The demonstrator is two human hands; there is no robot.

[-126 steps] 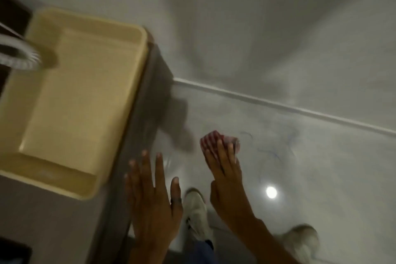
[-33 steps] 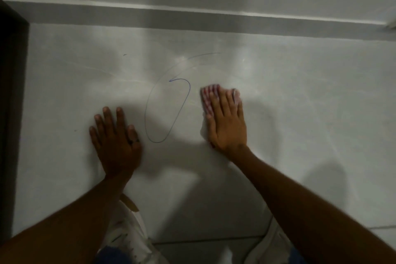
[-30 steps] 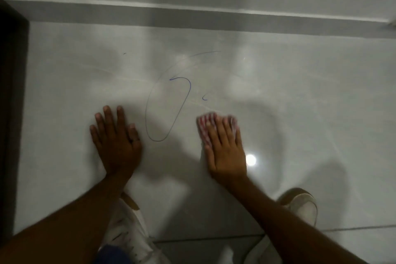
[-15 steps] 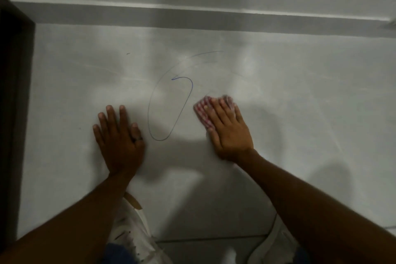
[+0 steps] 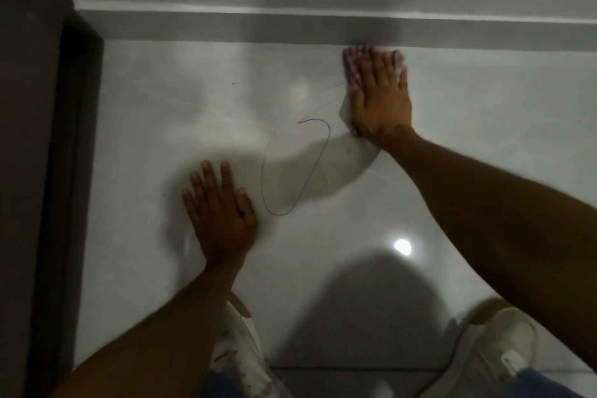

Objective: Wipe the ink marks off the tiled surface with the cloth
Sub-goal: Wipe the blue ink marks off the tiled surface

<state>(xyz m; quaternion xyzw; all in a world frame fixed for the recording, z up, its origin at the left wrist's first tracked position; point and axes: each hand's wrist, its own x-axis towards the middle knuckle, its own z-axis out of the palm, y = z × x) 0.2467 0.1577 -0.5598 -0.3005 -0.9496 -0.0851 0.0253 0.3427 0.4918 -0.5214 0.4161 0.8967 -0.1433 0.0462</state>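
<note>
Wiping ink off floor tile, cloth under right hand up by the skirting.

Cloth checked red-white, flat on the tile, pinned under the right palm with fingers spread on top, no pinch, so grip is a flat press. Left hand flat on tile, fingers spread, holding nothing, bracing. Ink loop blue, between the hands, mostly intact; top of its faint outer arc running to the cloth's lower edge. Likely soft, light, limp cloth: bunches and slides easily on glossy tile, nothing fragile. Best handled by palm pressure over its middle, fingers holding the front edge down. Shoes at bottom edge. Dark door frame on left.
</note>
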